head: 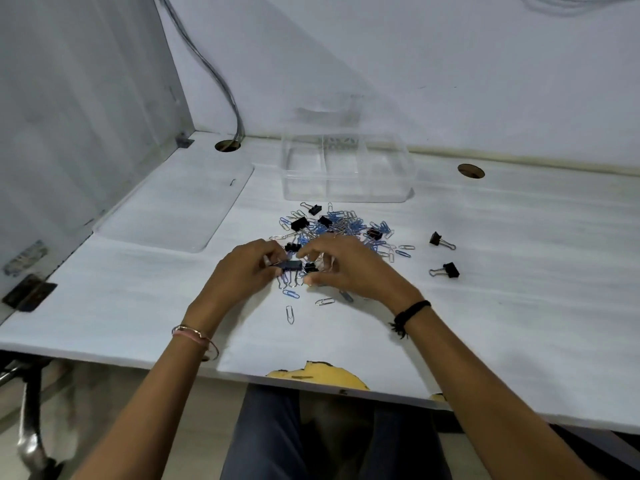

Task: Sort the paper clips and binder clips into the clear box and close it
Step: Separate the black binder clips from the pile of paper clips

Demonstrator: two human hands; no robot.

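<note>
A heap of blue and silver paper clips [349, 226] mixed with black binder clips [300, 223] lies on the white table, just in front of the clear box [346, 168]. The box stands open with dividers inside, and its clear lid [180, 206] lies flat to its left. My left hand [246, 268] pinches a black binder clip [291, 265] at the near edge of the heap. My right hand [343, 263] hovers close beside it, fingers curled around a small bunch of paper clips. Two more binder clips [446, 270] lie apart to the right.
Loose paper clips [290, 314] lie scattered toward me. Two round cable holes [470, 171] sit at the back of the table; grey cables drop into the left one [227, 145]. A partition wall stands at the left. The table's front edge is chipped [318, 374].
</note>
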